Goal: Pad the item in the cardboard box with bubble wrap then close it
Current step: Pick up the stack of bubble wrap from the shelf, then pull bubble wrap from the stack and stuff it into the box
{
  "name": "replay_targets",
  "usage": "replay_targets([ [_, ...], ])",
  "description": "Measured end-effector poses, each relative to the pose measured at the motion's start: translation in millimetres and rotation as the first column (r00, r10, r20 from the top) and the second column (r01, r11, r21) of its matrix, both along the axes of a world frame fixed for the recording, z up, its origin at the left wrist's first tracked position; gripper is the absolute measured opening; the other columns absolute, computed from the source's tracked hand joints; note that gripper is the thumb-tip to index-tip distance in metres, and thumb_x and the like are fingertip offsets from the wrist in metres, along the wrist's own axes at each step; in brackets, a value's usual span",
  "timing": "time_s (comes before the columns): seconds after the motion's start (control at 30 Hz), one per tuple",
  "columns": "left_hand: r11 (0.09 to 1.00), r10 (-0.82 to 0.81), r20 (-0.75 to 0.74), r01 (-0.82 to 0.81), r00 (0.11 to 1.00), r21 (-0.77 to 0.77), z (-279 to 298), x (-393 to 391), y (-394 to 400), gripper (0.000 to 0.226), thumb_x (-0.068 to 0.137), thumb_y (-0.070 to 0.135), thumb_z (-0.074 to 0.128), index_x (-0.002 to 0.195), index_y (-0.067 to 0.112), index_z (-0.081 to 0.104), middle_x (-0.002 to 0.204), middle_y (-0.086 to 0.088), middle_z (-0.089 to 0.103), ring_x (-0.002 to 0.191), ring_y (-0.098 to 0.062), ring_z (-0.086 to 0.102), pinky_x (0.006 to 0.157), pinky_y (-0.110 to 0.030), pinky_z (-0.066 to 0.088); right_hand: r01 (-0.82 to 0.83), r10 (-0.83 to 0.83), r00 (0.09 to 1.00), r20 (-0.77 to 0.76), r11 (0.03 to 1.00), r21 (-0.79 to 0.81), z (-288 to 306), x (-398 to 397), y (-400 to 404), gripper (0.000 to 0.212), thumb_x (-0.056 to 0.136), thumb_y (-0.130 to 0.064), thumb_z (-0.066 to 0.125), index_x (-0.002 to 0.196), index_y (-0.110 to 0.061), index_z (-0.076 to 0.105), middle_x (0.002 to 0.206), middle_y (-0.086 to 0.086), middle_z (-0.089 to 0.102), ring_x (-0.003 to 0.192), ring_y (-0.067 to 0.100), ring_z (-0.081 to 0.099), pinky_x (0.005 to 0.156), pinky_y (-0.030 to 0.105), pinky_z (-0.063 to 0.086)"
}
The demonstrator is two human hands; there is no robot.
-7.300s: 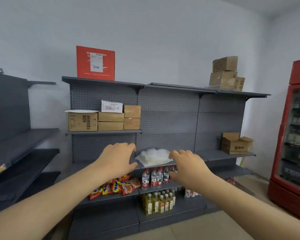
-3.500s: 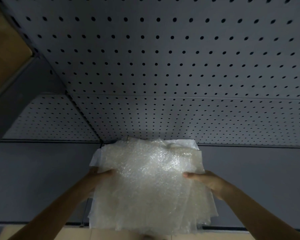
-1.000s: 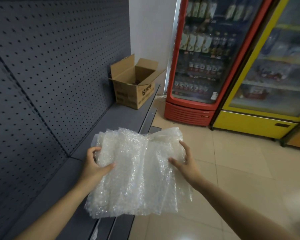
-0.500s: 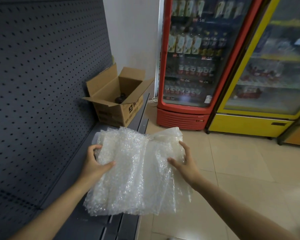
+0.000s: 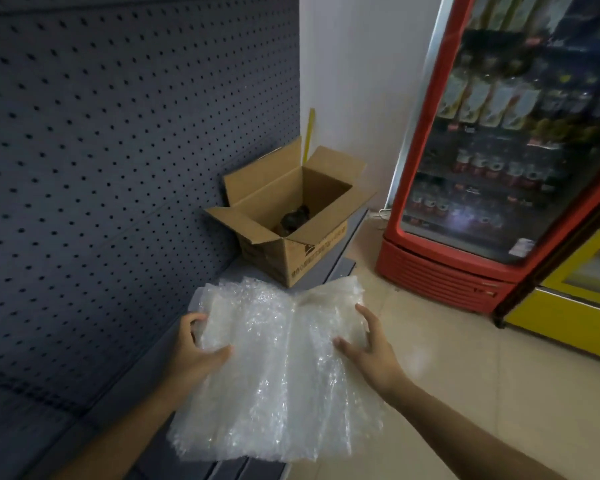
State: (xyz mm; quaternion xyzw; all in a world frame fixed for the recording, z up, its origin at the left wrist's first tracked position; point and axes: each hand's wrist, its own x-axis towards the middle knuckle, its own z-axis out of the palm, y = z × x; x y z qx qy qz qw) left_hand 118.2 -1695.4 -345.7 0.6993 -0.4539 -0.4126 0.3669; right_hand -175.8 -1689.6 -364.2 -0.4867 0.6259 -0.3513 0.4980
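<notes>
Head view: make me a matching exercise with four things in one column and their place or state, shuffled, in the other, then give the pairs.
1. bubble wrap
2. cardboard box
3. dark item
4. red fridge

A. standing on the floor, right of the shelf
B. inside the box
C. held in both hands
D. on the shelf, flaps open

Pairs: 1-C, 2-D, 3-B, 4-A
</notes>
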Motion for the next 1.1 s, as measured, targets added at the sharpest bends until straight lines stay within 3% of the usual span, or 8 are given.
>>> replay_targets([
  [0.17, 0.986, 0.16, -0.001, -0.159, 0.987, 0.053, -13.9, 44.6, 2.6, 0.094, 0.034, 0.038, 0.08, 0.117, 0.022, 0.038, 0.115, -0.004, 0.045, 0.102, -0.029, 0.052, 0.066, -0.03, 0.048, -0.185, 0.185, 0.983, -0.003, 0.98, 0.075, -17.7, 44.0, -48.8, 0.075, 0.079, -0.051, 0.069, 0.137, -0.051, 0.022, 0.125, -0.008, 0.046, 0.109, 0.02, 0.058, 0.096, 0.043, 0.052],
  [0.33, 0.944, 0.318, 0.014, -0.318, 0.948, 0.091, -23.9, 72.4, 0.3, 0.088, 0.043, 0.033, 0.081, 0.12, 0.024, 0.039, 0.116, -0.001, 0.046, 0.103, -0.027, 0.051, 0.074, -0.035, 0.047, -0.336, 0.342, 0.939, -0.038, 0.936, 0.109, -23.8, 83.6, -99.9, 0.074, 0.079, -0.056, 0.066, 0.136, -0.055, 0.02, 0.135, -0.008, 0.048, 0.116, 0.019, 0.056, 0.102, 0.04, 0.046],
  [0.43, 0.915, 0.392, 0.023, -0.393, 0.919, 0.091, -29.4, 80.9, -2.8, 0.089, 0.04, 0.035, 0.082, 0.118, 0.019, 0.041, 0.114, -0.006, 0.048, 0.105, -0.031, 0.053, 0.079, -0.039, 0.048, -0.42, 0.423, 0.906, -0.018, 0.903, 0.086, -19.4, 98.1, -127.6, 0.072, 0.086, -0.043, 0.065, 0.142, -0.042, 0.02, 0.131, -0.009, 0.046, 0.105, 0.011, 0.053, 0.077, 0.008, 0.046],
  [0.57, 0.866, 0.491, 0.052, -0.493, 0.87, 0.084, -32.2, 80.0, -2.3, 0.094, 0.031, 0.049, 0.078, 0.113, 0.023, 0.04, 0.114, -0.003, 0.046, 0.105, -0.028, 0.051, 0.087, -0.046, 0.049, -0.509, 0.511, 0.86, -0.005, 0.858, 0.072, -18.6, 111.6, -156.9, 0.072, 0.088, -0.035, 0.065, 0.145, -0.036, 0.022, 0.133, -0.009, 0.043, 0.109, 0.01, 0.048, 0.087, 0.019, 0.041],
  [0.7, 0.811, 0.579, 0.006, -0.576, 0.816, 0.1, -41.1, 73.4, 2.7, 0.07, 0.066, 0.018, 0.086, 0.116, 0.025, 0.037, 0.12, 0.001, 0.042, 0.112, -0.027, 0.048, 0.093, -0.044, 0.047, -0.599, 0.597, 0.801, 0.048, 0.798, 0.064, -23.5, 122.7, -183.2, 0.071, 0.089, -0.018, 0.066, 0.146, -0.028, 0.026, 0.14, -0.007, 0.036, 0.118, 0.01, 0.044, 0.077, 0.003, 0.045],
  [0.83, 0.757, 0.653, 0.006, -0.653, 0.757, 0.021, -49.9, 56.1, 7.9, 0.067, 0.071, 0.007, 0.083, 0.115, 0.024, 0.035, 0.111, 0.003, 0.045, 0.106, -0.02, 0.049, 0.084, -0.032, 0.044, -0.654, 0.655, 0.755, 0.024, 0.751, 0.094, -29.1, 128.8, -212.7, 0.072, 0.088, -0.022, 0.067, 0.147, -0.033, 0.026, 0.15, 0.0, 0.037, 0.136, 0.02, 0.039, 0.099, 0.026, 0.041],
  [1.0, 0.709, 0.703, -0.04, -0.705, 0.71, -0.035, -52.3, 34.3, -0.9, 0.062, 0.072, -0.001, 0.079, 0.11, 0.023, 0.038, 0.102, 0.015, 0.044, 0.099, -0.013, 0.047, 0.078, -0.022, 0.043, -0.701, 0.707, 0.701, -0.1, 0.708, 0.087, -39.6, 132.8, -235.9, 0.075, 0.089, -0.032, 0.065, 0.151, -0.029, 0.022, 0.155, -0.005, 0.03, 0.139, 0.021, 0.035, 0.102, 0.026, 0.035],
  [1.1, 0.692, 0.72, -0.027, -0.72, 0.693, -0.045, -55.2, 31.5, -3.4, 0.063, 0.072, -0.001, 0.079, 0.113, 0.021, 0.037, 0.11, 0.006, 0.044, 0.103, -0.013, 0.045, 0.078, -0.02, 0.042, -0.706, 0.711, 0.69, -0.138, 0.702, 0.09, -49.7, 135.1, -242.5, 0.076, 0.088, -0.033, 0.066, 0.15, -0.03, 0.023, 0.154, -0.004, 0.031, 0.134, 0.022, 0.041, 0.098, 0.026, 0.04],
])
